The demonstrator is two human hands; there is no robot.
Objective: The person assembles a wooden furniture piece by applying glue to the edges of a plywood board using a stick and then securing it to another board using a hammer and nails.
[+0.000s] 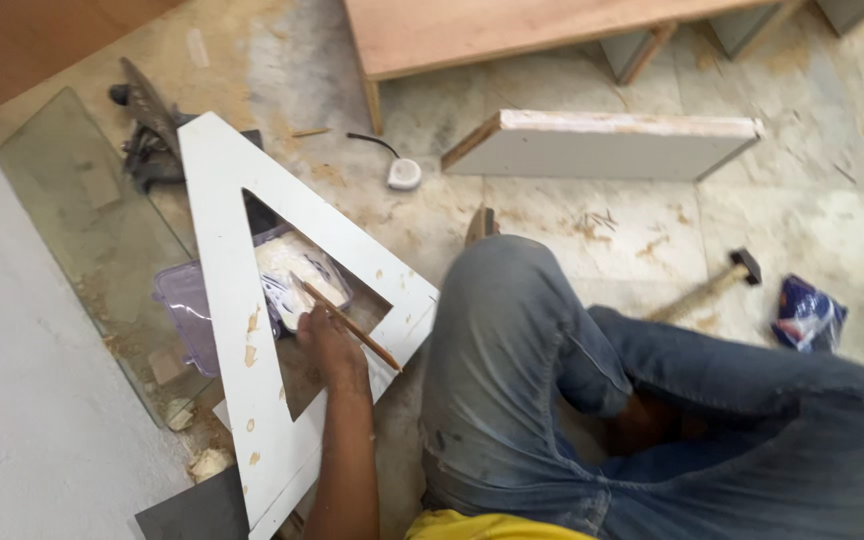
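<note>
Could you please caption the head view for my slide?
Seated on the floor, a person's left hand holds a pencil over a white triangular board; a hammer lies nearby.

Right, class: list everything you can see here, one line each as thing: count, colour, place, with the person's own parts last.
triangular frame: 1, white, floor left
pencil: 1, brown, in the hand
plastic box: 1, clear purple, under the frame
glass sheet: 1, clear, far left
tape measure: 1, white, floor centre
board: 1, grey-white, floor above centre
hammer: 1, black head, right
bag: 1, blue, far right
left hand: 1, holding pencil
legs: jeans, blue, folded
</note>
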